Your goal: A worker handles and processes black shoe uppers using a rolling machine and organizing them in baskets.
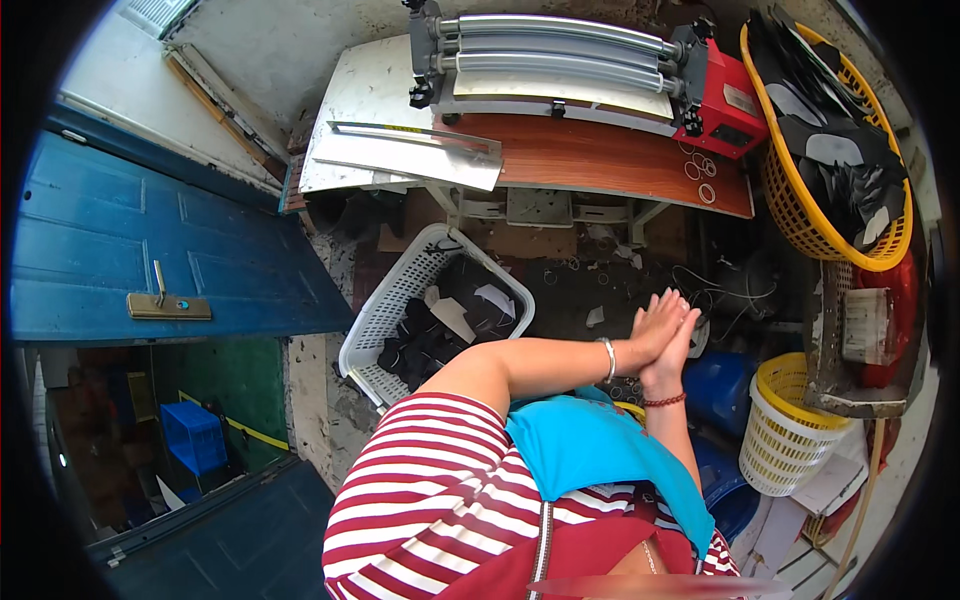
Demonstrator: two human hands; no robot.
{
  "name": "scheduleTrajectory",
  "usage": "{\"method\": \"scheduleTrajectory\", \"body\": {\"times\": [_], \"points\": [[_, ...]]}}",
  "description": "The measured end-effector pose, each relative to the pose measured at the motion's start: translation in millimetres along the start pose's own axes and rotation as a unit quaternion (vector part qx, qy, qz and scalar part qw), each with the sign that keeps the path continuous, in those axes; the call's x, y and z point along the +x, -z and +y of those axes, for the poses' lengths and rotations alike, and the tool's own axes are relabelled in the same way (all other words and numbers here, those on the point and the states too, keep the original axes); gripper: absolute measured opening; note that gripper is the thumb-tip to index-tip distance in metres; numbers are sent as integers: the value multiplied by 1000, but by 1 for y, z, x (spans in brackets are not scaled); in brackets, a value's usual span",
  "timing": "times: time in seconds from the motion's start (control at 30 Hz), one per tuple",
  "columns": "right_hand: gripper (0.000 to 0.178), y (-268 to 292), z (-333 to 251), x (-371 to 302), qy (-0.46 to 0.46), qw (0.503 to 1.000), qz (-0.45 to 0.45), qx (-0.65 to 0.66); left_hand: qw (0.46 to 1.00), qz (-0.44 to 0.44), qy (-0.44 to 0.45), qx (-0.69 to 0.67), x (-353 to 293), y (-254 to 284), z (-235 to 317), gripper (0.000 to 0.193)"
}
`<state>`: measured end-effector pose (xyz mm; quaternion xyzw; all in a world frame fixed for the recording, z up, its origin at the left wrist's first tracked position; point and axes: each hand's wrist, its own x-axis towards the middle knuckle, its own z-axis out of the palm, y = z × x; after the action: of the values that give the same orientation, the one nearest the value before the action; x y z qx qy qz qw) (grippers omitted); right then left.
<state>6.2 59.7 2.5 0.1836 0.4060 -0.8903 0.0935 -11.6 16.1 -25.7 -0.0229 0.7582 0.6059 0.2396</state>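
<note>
My left hand [650,337], with a silver bangle at its wrist, lies palm to palm against my right hand [672,362], which has a red beaded bracelet below it. The fingers of both are stretched out and point away from me. I see nothing held between them. They are above the littered floor, to the right of a white plastic basket [362,330] with black and pale scraps [455,318] in it. Beyond them stands a table [600,165] with a red-brown top, bearing a red machine [725,110] with long metal rollers [560,65].
A yellow basket [800,205] heaped with black cut pieces [835,150] is at the far right. Below it are a white-and-yellow basket [790,440] and blue containers [718,390]. Thin rings [707,192] and a metal-edged frame [410,155] lie on the table. A blue door [90,230] is at left.
</note>
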Motion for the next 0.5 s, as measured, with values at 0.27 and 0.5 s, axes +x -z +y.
{"method": "scheduleTrajectory", "body": {"times": [0.27,0.5], "points": [[86,3,-5,8,-25,999,45,-6,960,238,-144,38,40,-48,-46,49],[87,-5,-7,-5,-11,1000,-15,6,990,60,21,-128,21,4,-29,60]]}}
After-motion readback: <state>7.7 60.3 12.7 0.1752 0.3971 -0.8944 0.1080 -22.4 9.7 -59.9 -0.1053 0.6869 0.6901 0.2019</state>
